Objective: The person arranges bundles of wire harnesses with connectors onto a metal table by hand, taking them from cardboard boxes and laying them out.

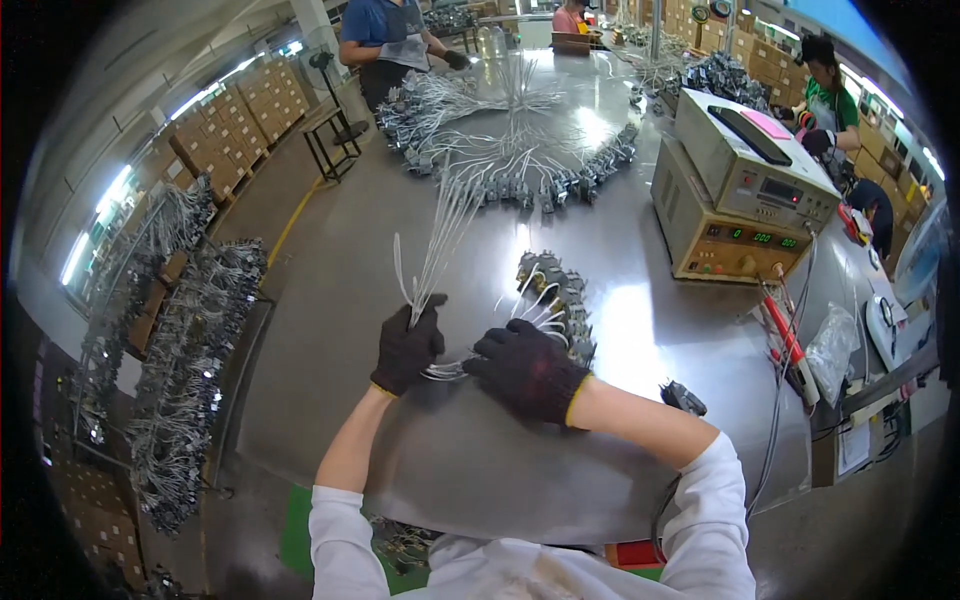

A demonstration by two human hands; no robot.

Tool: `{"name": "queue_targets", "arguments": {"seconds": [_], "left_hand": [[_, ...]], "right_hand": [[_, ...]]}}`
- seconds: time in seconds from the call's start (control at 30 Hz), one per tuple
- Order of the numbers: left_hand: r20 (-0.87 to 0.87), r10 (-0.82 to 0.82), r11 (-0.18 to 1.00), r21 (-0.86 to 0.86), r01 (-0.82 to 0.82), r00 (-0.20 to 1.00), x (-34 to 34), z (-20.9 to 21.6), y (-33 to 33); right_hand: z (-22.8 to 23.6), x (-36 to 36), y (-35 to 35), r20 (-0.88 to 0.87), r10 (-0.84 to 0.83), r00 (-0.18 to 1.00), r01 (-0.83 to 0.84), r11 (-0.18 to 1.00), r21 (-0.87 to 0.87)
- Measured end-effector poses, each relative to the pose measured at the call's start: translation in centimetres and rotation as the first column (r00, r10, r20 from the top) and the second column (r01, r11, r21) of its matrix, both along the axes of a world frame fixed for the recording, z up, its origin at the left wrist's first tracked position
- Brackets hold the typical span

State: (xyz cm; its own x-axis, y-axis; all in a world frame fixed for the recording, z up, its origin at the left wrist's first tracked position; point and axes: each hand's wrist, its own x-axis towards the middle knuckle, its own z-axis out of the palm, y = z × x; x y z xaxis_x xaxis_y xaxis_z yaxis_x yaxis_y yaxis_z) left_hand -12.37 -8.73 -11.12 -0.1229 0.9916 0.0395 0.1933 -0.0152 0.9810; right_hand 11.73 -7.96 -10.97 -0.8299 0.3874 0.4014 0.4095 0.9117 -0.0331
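Observation:
My left hand (410,348), in a black knitted glove, is closed round a bundle of thin white cables (447,245). Their free ends fan upward and away from me. My right hand (528,372), gloved likewise, has its fingers curled over the lower stretch of the same cables, low over the metal table (480,470). Just beyond it lies a curved row of small dark connectors (572,312), with white leads running back under my right fingers. The fingertips of my right hand are partly hidden.
A large ring of cabled connectors (520,188) covers the far table. Two stacked electrical testers (740,215) stand at right, near red-handled probes (783,330) and a loose black plug (684,398). Racks of hanging cables (190,400) stand at left. Co-workers (385,45) work beyond.

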Motion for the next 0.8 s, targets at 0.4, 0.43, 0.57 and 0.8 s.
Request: {"name": "queue_targets", "arguments": {"seconds": [0.4,0.43,0.57,0.8], "left_hand": [[-0.485,0.519,0.749,0.655,-0.100,0.704,-4.3,-8.9,8.4],[-0.535,0.541,0.747,0.661,-0.079,0.649,-4.7,-8.9,8.3],[-0.571,0.571,0.769,0.622,-0.143,0.590,-5.0,-8.8,8.3],[-0.645,0.486,0.846,0.517,-0.133,0.590,-5.9,-8.4,8.2]], "right_hand": [[0.5,6.9,11.0,-0.244,-0.465,0.851,0.417,0.881,-0.224],[0.0,5.9,12.0,-0.205,-0.459,0.864,0.424,0.884,-0.196],[0.2,4.8,14.0,-0.063,-0.363,0.930,0.334,0.904,-0.267],[-0.2,5.4,13.5,0.019,-0.202,0.979,0.197,0.926,-0.323]]}}
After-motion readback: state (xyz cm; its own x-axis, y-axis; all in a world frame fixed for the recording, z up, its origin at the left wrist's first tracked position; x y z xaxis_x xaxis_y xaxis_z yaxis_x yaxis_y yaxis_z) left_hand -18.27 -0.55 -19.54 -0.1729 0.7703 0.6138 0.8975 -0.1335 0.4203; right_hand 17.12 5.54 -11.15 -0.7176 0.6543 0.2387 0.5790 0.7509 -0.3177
